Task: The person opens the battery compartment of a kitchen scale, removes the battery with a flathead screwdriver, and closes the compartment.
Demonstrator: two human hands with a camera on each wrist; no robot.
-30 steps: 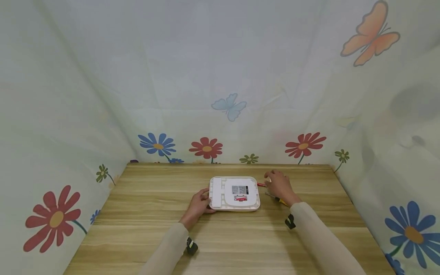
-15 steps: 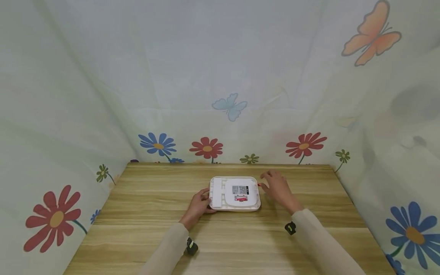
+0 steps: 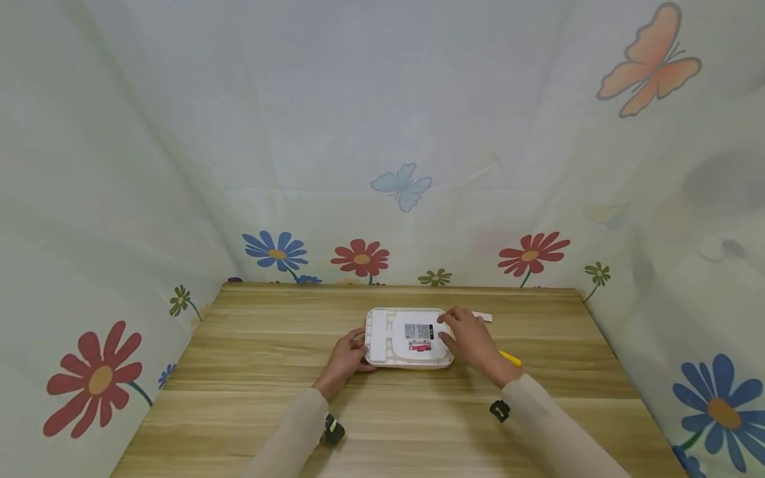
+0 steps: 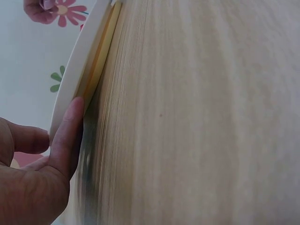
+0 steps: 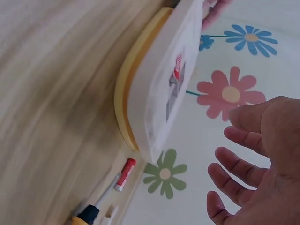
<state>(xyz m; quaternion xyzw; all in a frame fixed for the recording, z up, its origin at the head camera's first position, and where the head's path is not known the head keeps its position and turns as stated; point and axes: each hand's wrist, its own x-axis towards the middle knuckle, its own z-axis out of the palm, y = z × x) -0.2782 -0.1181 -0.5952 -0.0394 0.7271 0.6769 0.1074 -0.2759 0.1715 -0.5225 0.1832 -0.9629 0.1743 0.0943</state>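
At the left edge of the white device (image 3: 399,341), as seen from the head, a person's left hand (image 3: 346,355) is holding on, its digits clamping the rim. The device itself is lying on a wooden table (image 3: 269,398), its label (image 3: 417,331) and an inset red battery (image 3: 420,346) facing up. Over the device's right end the right hand (image 3: 475,338) is hovering, thumb and index finger standing apart. Farther right of the device, beyond that hand, a small white piece (image 3: 483,317) is lying; also to the device's right, a yellow screwdriver handle (image 3: 510,358) is showing past the wrist. Behind the device a flowered cloth (image 3: 323,133) is hanging.

From the left wrist, the device is showing edge-on, its yellow lower layer (image 4: 104,56) facing the table, and the left hand's digits are pinching its near end from both faces.

From the right wrist, the right hand is hanging apart from the device, its bent fingers spreading with gaps between them. Just beside the device's right end a loose battery (image 5: 125,175) is lying by the screwdriver's metal shaft (image 5: 108,191); whether they are touching, I cannot tell.
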